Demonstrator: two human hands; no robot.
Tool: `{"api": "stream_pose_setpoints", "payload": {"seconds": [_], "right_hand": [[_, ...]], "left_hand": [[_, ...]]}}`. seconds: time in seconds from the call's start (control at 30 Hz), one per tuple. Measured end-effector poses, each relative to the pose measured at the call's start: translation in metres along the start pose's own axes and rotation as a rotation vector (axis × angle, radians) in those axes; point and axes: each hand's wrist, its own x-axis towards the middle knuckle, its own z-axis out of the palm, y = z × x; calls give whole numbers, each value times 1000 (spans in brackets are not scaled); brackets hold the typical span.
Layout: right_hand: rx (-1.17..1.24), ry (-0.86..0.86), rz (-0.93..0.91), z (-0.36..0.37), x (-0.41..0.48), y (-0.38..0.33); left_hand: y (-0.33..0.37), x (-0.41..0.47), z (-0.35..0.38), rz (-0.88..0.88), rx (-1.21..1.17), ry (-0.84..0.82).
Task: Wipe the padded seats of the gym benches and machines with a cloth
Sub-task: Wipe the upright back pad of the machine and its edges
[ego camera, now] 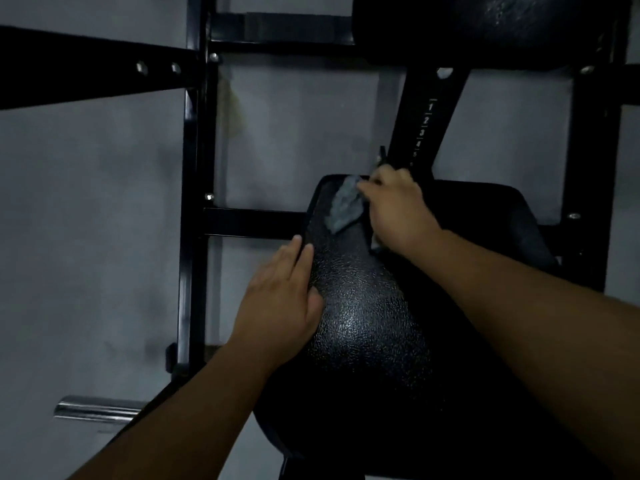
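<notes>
A black padded seat (363, 334) with a pebbled, shiny surface fills the middle of the head view. My right hand (398, 211) grips a grey cloth (344, 206) at the seat's far end, near its left corner. The cloth lies crumpled on the pad, sticking out to the left of my fingers. My left hand (284, 296) rests flat on the seat's left edge, fingers straight and pointing away from me. A second black pad (485, 26) shows at the top right.
The machine's black steel frame (194, 202) runs upright on the left, with crossbars (252, 221). A black post (422, 126) with white numbers rises behind the seat. A chrome bar (97, 408) lies at the lower left. Grey floor (86, 220) surrounds everything.
</notes>
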Motion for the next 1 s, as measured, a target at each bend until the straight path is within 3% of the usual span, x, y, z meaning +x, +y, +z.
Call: {"api": "stream_pose_setpoints", "payload": {"seconds": [0.1,0.2,0.3,0.4,0.47,0.6,0.7,0.8,0.87,1.0], "right_hand": [[50,13,73,7,10,-44],[189,-73,-143,4,-46,-80],[197,-116,-224,-14,-102,-58],[9,-45,-11,-16,-103,-31],[12,-7,108,-17,-103,-58],[129,-155,-155,-19,-186,-142],[182,-170,-209,-30,-233,-118],[30,-45,20,-32,-222,-68],[64,3,163,-30,-219,-78],[151,-15,-71,-21,-278,-118]], "left_hand": [[-2,-8,6,-14,-40,-7],[-5,-14,6,18,-47,28],[-6,-24,4,89,-12,56],[-5,-42,4,68,16,64],[-8,-56,4,23,-5,71],[-9,-87,-1,-56,-45,71],[-2,-112,3,22,8,-9],[12,-129,12,98,56,-6],[20,-133,16,79,23,34],[28,-135,19,85,10,69]]}}
